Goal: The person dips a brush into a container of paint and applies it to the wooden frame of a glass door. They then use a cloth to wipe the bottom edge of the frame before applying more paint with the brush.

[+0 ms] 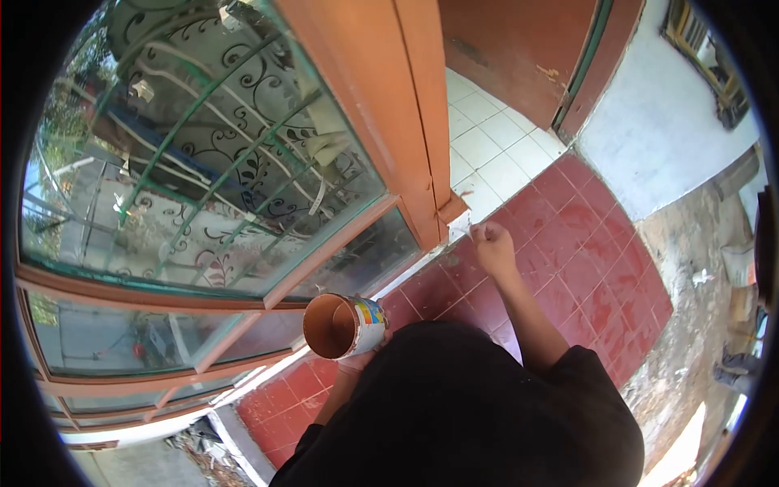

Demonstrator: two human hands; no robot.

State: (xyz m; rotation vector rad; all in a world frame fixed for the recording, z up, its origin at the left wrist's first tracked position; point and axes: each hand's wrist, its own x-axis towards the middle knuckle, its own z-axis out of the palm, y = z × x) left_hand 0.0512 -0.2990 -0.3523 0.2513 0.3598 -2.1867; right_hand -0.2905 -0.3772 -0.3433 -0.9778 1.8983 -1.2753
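A paint can (369, 325) with a coloured label and a brown inside tilts at the lower middle. My left hand (363, 357) holds it from behind and below, mostly hidden by the can and my dark clothing. Farther forward and right, my right hand (492, 239) is closed around a thin, pale tool (462, 228), whose far end is at the foot of the orange-brown door frame post (418, 122). The small block (453, 209) at the post's foot is brown above and whitish below.
Framed window panes (203, 162) with green grilles fill the left side. Red floor tiles (560, 235) lie ahead and right, with white tiles (495, 146) beyond the doorway. A brown door (527, 49) stands at the top, beside a pale wall (665, 130).
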